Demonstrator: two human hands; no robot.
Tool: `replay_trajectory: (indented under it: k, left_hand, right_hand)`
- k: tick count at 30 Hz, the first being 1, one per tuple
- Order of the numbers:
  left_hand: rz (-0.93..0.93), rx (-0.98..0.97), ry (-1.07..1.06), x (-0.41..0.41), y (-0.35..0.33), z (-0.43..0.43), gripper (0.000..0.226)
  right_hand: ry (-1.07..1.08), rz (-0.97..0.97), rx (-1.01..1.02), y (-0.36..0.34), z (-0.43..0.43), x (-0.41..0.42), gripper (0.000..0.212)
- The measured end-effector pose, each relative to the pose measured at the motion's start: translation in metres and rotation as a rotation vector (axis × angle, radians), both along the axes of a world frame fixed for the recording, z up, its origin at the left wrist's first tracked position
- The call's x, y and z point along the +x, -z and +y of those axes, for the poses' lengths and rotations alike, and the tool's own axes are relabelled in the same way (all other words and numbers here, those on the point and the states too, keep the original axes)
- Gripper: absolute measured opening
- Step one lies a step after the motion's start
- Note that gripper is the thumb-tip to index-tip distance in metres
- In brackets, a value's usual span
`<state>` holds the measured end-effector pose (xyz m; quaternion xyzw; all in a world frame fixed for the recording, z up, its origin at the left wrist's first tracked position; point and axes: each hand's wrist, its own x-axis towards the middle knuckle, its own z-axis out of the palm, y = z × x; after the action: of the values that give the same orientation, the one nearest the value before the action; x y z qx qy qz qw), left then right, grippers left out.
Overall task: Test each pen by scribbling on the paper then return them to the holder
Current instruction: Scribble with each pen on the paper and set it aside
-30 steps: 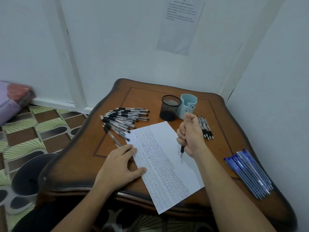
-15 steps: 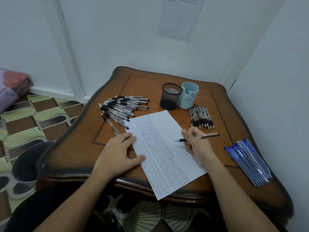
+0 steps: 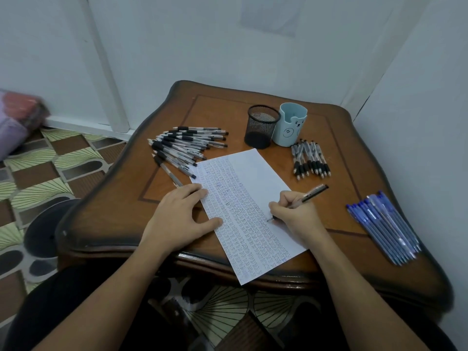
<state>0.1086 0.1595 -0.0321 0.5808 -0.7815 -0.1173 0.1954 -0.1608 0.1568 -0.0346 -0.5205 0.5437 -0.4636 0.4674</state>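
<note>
Now pen (image 3: 314, 192) has lowered onto paper (image 3: 253, 168).

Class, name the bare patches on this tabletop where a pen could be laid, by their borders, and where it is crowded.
Bare: the far left corner behind the black pen pile, left of the mesh holder; the strip between the small pen cluster and the blue pens; near left, beside the left hand. Crowded: just beyond the paper.

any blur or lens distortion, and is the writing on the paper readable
Head view: dim, bluish light, no glare; wide-angle distortion leans the wall trim; the bundle at far left is smeared; the paper's scribbles are too small to read; the right hand and pen look sharp.
</note>
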Motion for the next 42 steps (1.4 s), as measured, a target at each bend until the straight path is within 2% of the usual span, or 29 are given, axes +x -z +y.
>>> replay_trajectory:
  k: [14, 19, 23, 30, 42]
  left_hand:
    - [-0.004, -0.007, 0.001, -0.0015, -0.0014, 0.0008, 0.097]
    - [-0.008, -0.006, 0.003, -0.0010, -0.0010, 0.0002, 0.096]
    - [0.004, -0.018, 0.007, -0.0015, -0.0014, 0.0008, 0.095]
    - [0.016, -0.036, 0.010, -0.0018, -0.0013, 0.0012, 0.092]
    - [-0.001, -0.031, 0.008, -0.0019, -0.0011, 0.0010, 0.094]
  right_hand:
    - [-0.035, 0.111, -0.039, -0.0015, 0.0005, -0.0011, 0.051]
    - [-0.031, 0.053, -0.035, -0.0014, 0.0000, -0.0027, 0.053]
    - [-0.038, 0.099, -0.041, 0.0008, 0.0000, -0.0024, 0.046]
    - [-0.007, 0.017, -0.049, -0.0027, 0.0006, -0.0033, 0.054]
    - [-0.034, 0.079, -0.053, -0.0021, 0.0021, -0.0034, 0.054]
